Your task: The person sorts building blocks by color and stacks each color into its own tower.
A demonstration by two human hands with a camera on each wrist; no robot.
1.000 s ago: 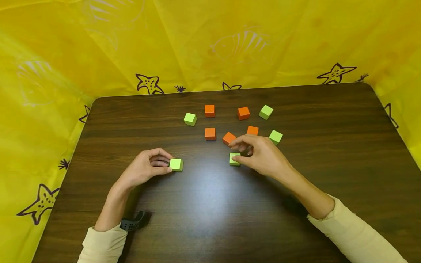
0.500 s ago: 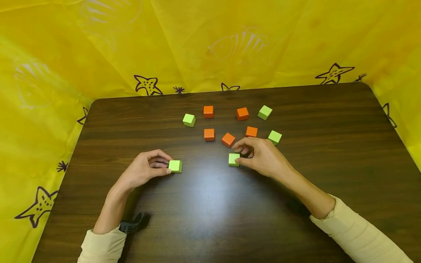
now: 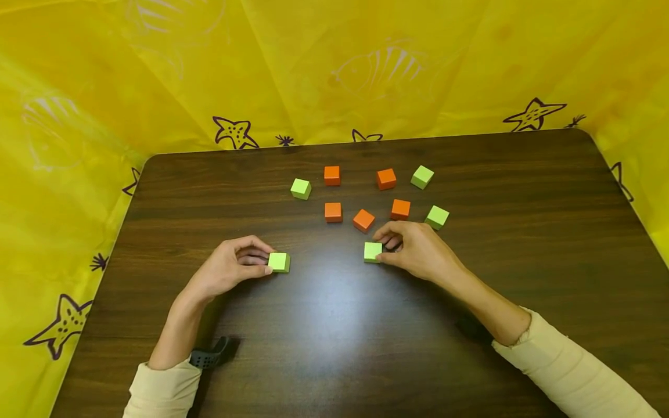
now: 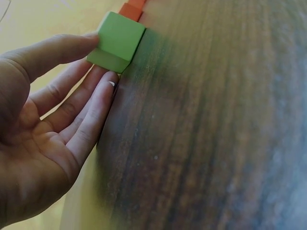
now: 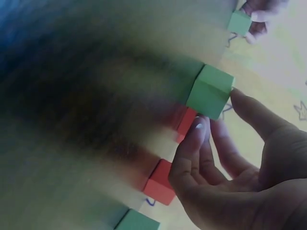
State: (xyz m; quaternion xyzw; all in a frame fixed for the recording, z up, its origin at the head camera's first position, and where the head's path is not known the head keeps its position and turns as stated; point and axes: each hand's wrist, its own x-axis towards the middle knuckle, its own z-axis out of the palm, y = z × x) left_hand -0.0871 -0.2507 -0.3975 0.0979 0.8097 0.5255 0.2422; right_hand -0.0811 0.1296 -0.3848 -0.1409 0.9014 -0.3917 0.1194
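Observation:
On the left of the table, the left hand holds a green cube between thumb and fingers; the left wrist view shows the thumb on one side of this cube. Further right, the right hand has its thumb and fingertips at the right side of another green cube. In the right wrist view, thumb and fingers meet that cube on adjacent sides. Both cubes appear to rest on the table, a hand's length apart.
Behind the hands lie several orange cubes, the nearest one just beyond the right fingertips. Green cubes stand at the back left, back right and beyond the right hand. A yellow cloth borders the dark table.
The right thumb has slid from the top of its green cube to the cube's right side, and the hand has shifted slightly right and nearer. The left hand has stayed in place.

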